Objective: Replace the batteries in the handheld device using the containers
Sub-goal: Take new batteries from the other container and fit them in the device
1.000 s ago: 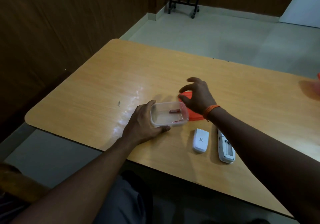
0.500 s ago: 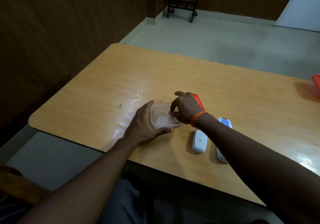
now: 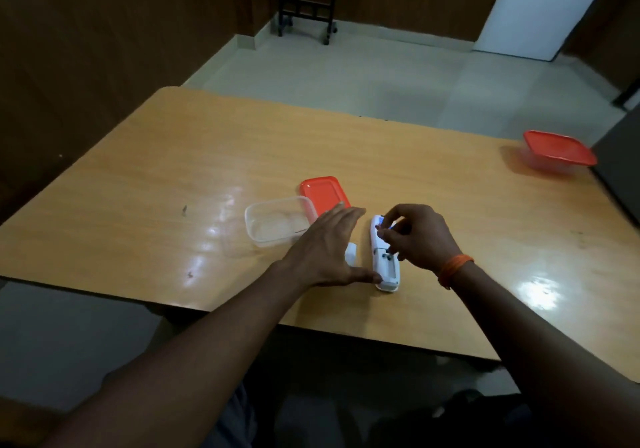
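A white handheld device [image 3: 388, 272] lies face down near the table's front edge, its battery bay uncovered. My right hand [image 3: 420, 239] hovers over its upper half, fingertips pinched on a small reddish battery that is mostly hidden. My left hand [image 3: 325, 251] lies open and flat just left of the device, thumb touching its lower end. The white battery cover [image 3: 351, 252] peeks out from under that hand. A clear open container [image 3: 252, 229] stands to the left, with a thin reddish battery [image 3: 298, 231] by its right wall. Its orange lid [image 3: 323, 191] lies behind it.
A second clear container with an orange lid on [image 3: 557, 149] sits at the far right of the wooden table [image 3: 156, 177]. A dark wall runs along the left, and a black wheeled stand [image 3: 306, 7] is on the floor beyond the table.
My right hand has come out of the clear container with a battery and moved right over the device. My left hand has let go of the container and shifted right beside the device.
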